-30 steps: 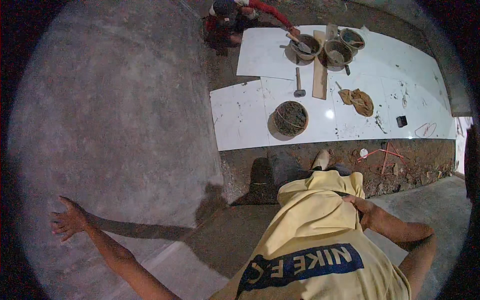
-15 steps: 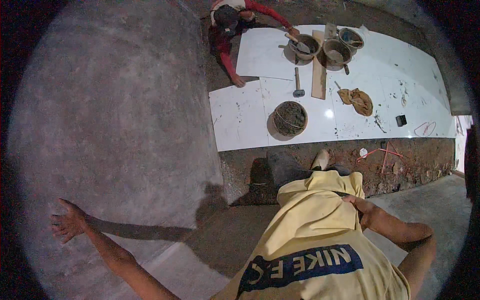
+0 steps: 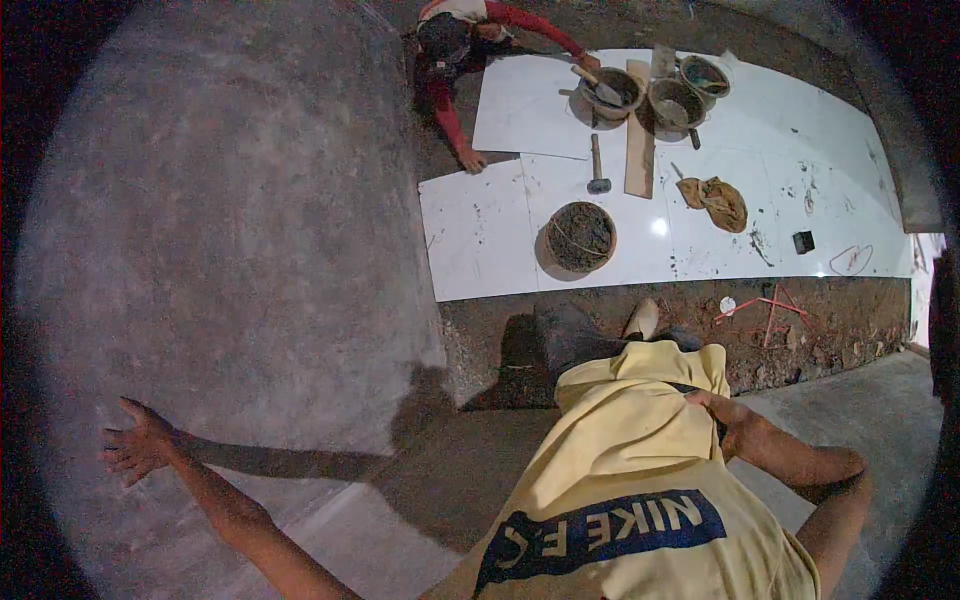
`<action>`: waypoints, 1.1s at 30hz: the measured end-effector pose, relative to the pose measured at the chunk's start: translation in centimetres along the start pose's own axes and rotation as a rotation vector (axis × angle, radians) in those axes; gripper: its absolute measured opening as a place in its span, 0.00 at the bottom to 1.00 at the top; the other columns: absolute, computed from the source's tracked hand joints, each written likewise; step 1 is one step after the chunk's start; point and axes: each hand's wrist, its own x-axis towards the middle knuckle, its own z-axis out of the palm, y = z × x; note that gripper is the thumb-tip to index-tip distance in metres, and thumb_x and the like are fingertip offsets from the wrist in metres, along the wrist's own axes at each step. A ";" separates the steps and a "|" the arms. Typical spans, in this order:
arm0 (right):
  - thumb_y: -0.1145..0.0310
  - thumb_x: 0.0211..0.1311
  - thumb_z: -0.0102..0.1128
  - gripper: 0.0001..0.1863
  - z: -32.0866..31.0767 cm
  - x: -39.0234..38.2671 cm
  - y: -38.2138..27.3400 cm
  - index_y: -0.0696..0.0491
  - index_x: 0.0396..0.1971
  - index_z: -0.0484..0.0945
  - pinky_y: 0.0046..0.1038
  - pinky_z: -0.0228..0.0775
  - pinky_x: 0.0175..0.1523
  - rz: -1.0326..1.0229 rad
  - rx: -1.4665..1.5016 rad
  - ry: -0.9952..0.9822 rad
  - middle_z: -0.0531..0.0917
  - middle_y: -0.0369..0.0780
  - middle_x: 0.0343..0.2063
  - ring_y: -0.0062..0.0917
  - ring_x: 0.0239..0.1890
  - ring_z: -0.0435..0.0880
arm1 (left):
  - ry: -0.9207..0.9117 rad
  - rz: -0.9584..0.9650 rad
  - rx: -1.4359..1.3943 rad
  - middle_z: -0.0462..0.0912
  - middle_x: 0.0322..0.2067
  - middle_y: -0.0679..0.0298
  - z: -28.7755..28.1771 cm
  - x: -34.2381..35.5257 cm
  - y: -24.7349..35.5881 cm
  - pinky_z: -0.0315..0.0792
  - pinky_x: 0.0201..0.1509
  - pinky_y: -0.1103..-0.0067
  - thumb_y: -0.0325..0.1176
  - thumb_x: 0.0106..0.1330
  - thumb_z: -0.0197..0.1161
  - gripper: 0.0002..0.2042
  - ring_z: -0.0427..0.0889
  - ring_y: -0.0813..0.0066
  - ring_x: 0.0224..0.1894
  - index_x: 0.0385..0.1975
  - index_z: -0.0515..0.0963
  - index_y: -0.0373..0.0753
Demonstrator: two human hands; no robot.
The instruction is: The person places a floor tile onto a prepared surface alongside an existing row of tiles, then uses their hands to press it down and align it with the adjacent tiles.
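Note:
My left hand (image 3: pixel 140 441) lies against the grey plastered wall (image 3: pixel 250 260) at the far left, fingers spread and holding nothing. My right hand (image 3: pixel 722 418) rests at my hip against the yellow shirt (image 3: pixel 630 430); its fingers are mostly hidden, and whether they grip anything does not show. Ahead of my feet, a bucket of dark mortar (image 3: pixel 580 238) stands on the white tiles (image 3: pixel 475 245). Beyond it lies a mallet (image 3: pixel 598 165), beside a wooden board (image 3: pixel 639 130). A brown cloth (image 3: pixel 715 203) is crumpled to the right of the board.
A co-worker in red sleeves (image 3: pixel 444 110) crouches at the far left tile edge, one hand by a bucket with a trowel (image 3: pixel 605 95). Two more buckets (image 3: pixel 676 103) stand beside the board. A small black block (image 3: pixel 803 242) and red strips (image 3: pixel 770 312) lie at right.
The co-worker's head and near hand have shifted slightly left. My own hands have stayed in place.

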 end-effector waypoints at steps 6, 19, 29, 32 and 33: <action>0.54 0.66 0.66 0.22 -0.2 -0.1 0.1 0.52 0.53 0.85 0.51 0.83 0.56 -0.007 0.013 -0.023 0.90 0.45 0.48 0.40 0.45 0.91 | -0.219 0.069 0.469 0.65 0.73 0.48 0.5 0.2 -0.2 0.44 0.72 0.27 0.81 0.64 0.47 0.45 0.58 0.34 0.76 0.69 0.74 0.52; 0.55 0.68 0.64 0.22 0.0 0.1 0.1 0.53 0.54 0.84 0.51 0.83 0.56 -0.042 0.011 -0.037 0.90 0.46 0.48 0.40 0.45 0.91 | -0.167 0.061 0.387 0.63 0.75 0.51 0.3 -0.1 0.1 0.38 0.72 0.28 0.82 0.65 0.42 0.46 0.56 0.37 0.78 0.73 0.70 0.53; 0.54 0.67 0.65 0.23 -0.2 -0.1 0.4 0.53 0.55 0.84 0.52 0.83 0.56 -0.028 0.012 -0.001 0.90 0.46 0.49 0.40 0.46 0.91 | -0.272 -0.028 -0.104 0.62 0.77 0.53 -6.3 1.7 5.7 0.34 0.73 0.28 0.83 0.65 0.40 0.48 0.54 0.36 0.79 0.76 0.66 0.55; 0.54 0.67 0.65 0.23 -0.2 0.3 0.1 0.52 0.55 0.84 0.52 0.82 0.56 -0.013 -0.022 -0.022 0.90 0.46 0.49 0.40 0.46 0.91 | -0.301 0.077 0.559 0.61 0.77 0.53 -4.5 2.2 2.4 0.34 0.73 0.28 0.82 0.65 0.40 0.47 0.54 0.36 0.79 0.76 0.66 0.56; 0.54 0.66 0.65 0.23 -0.1 0.4 0.0 0.52 0.55 0.84 0.52 0.82 0.57 -0.010 -0.028 -0.025 0.90 0.46 0.49 0.40 0.46 0.91 | -0.285 0.111 0.783 0.61 0.77 0.53 -3.7 1.9 1.6 0.34 0.73 0.28 0.82 0.65 0.40 0.46 0.54 0.36 0.79 0.76 0.67 0.56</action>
